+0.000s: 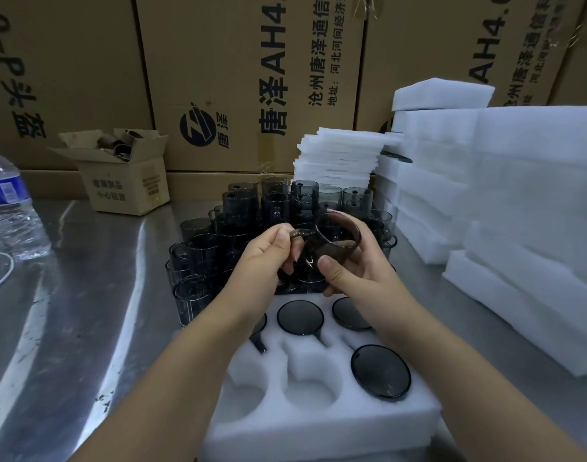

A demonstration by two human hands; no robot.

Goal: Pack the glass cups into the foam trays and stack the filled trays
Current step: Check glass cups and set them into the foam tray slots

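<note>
A dark smoky glass cup (332, 241) with a handle is held in the air between both hands, tilted with its mouth facing up and away. My left hand (267, 258) pinches its handle. My right hand (355, 268) grips the cup's body from the right. Below them a white foam tray (318, 425) lies on the steel table. Cups sit upside down in its far and right pockets, among them one at the right (380, 371); two near-left pockets (310, 391) are bare. A cluster of loose dark cups (238, 221) stands behind the tray.
Stacks of white foam trays (535, 211) rise at the right, thin foam sheets (338, 158) behind the cups. A small open carton (125, 181) and a water bottle (9, 201) stand at the left. Big cardboard boxes (245, 78) wall the back.
</note>
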